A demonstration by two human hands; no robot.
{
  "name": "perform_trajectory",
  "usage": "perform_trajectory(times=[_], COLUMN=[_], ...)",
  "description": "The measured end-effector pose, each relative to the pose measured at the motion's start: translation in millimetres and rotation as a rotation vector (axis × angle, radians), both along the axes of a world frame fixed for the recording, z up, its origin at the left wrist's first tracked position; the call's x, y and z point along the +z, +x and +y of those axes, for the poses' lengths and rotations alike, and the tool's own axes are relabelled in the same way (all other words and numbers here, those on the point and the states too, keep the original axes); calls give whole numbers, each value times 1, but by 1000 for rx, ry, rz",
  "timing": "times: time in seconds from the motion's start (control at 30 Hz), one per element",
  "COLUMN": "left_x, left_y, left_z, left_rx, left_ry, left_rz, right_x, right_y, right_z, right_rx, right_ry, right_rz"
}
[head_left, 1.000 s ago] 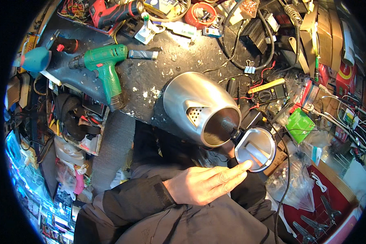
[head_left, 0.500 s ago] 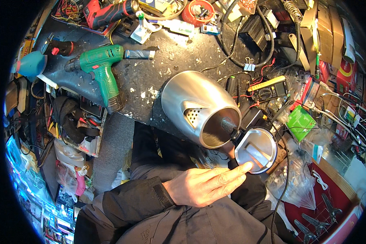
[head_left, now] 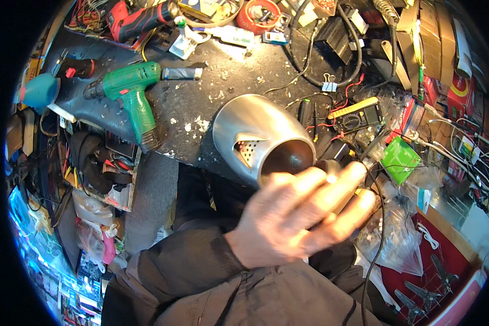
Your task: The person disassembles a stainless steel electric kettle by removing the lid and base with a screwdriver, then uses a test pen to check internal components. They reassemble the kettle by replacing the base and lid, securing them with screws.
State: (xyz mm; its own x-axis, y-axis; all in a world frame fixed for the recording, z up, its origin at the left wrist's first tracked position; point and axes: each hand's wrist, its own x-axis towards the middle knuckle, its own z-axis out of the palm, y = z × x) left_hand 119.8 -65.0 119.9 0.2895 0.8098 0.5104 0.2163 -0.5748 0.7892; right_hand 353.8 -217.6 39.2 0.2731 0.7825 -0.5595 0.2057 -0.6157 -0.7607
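A brushed-steel electric kettle lies tilted at the near edge of the dark workbench, its open mouth facing me and to the right. Dotted holes show in its spout. My left hand is in front of the mouth, blurred by motion, with its fingers apart and stretched to the right. It covers the kettle's lower rim and most of the hinged lid, so I cannot tell whether it touches the lid. My right hand cannot be made out; the kettle's far side and my left hand hide that area.
A green cordless drill lies left on the workbench. A yellow-black multimeter with red leads sits right of the kettle. A black cable hangs down at the right. Tools, a red tub and cartons crowd the back and sides.
My left hand has moved up and right from the lid's edge, its fingers spreading, and now covers most of the lid. The kettle has shifted slightly left.
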Motion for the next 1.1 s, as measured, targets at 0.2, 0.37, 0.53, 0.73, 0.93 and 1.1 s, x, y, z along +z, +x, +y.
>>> perform_trajectory(times=[0.2, 0.37, 0.53, 0.73, 0.93, 1.1], left_x=[-20, -13, 4, 7, 7, 5], left_y=[-56, -51, -35, -27, -26, -28], left_z=[21, 38, 54, 55, 54, 53], left_rx=[-92, -296, -372, -368, -378, -406], left_ry=[-125, -179, -209, -189, -182, -139], left_rz=[205, 407, 540, 555, 582, 556], right_x=[-21, -25, -20, -9, -25, -39], right_y=[-14, -18, -13, -8, -18, -19], right_z=[22, 37, 40, 31, 30, 33], right_rx=[76, 101, 106, 120, 79, 17], right_ry=[95, 230, 217, 159, 287, 293], right_rz=[-59, -146, -218, -339, -265, -190])
